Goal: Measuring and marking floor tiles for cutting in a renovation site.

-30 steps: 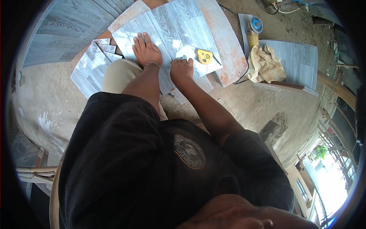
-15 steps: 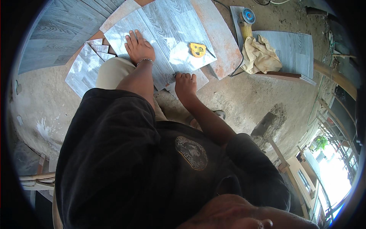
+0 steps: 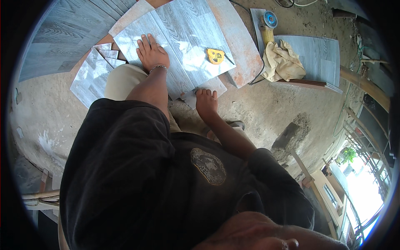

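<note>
My left hand (image 3: pixel 153 53) lies flat with spread fingers on a grey wood-grain tile (image 3: pixel 183 25). A line runs lengthwise down this tile; I cannot tell if it is a joint or a cut. My right hand (image 3: pixel 206 103) is closed just off the tile's near edge, over a pale offcut (image 3: pixel 219 88). Its fingers are curled, and whatever they hold is hidden or too small to name. Toward the tile's right edge rests a yellow tape measure (image 3: pixel 215 56).
Right of the tile is a pale stone slab (image 3: pixel 246 62). Beyond it are an angle grinder (image 3: pixel 269 26) with a blue disc, a crumpled beige cloth (image 3: pixel 284 61) and stacked tiles (image 3: pixel 323 56). More tiles (image 3: pixel 71 37) and cut pieces (image 3: pixel 93 77) lie at the left.
My right hand has drawn back toward me, away from the tile's near edge, with its fingers still curled. My left hand stays in the same spot on the tile.
</note>
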`<state>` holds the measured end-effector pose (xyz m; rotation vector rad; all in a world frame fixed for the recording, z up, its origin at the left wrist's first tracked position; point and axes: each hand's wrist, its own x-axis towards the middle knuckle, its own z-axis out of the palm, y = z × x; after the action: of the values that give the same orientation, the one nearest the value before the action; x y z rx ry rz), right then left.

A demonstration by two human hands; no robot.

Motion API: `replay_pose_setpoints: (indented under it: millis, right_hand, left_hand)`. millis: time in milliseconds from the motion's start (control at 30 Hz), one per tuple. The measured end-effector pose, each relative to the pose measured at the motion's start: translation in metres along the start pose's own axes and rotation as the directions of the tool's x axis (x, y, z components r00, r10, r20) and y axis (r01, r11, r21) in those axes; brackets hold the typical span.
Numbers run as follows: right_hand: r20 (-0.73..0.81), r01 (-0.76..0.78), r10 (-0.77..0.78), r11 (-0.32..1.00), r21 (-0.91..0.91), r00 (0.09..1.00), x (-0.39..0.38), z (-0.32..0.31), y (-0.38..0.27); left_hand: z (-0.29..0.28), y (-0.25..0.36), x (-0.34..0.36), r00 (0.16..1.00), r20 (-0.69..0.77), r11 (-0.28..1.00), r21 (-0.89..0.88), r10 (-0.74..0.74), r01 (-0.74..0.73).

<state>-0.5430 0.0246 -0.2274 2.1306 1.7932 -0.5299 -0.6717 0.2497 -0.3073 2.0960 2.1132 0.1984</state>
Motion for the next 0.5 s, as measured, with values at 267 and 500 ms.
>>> replay_pose_setpoints:
  millis: [267,500]
  right_hand:
    - [0.237,-0.150,0.095,0.962,0.227,0.967,0.029,-0.034,0.028]
    - [-0.118,0.000,0.022,0.983,0.183,0.993,0.209,-0.120,-0.007]
  left_hand:
    - [-0.003,0.001,0.000,1.000,0.000,1.000,0.004,-0.010,0.010]
    - [-0.009,-0.002,0.002,0.999,-0.035,0.999,-0.039,-0.023,0.022]
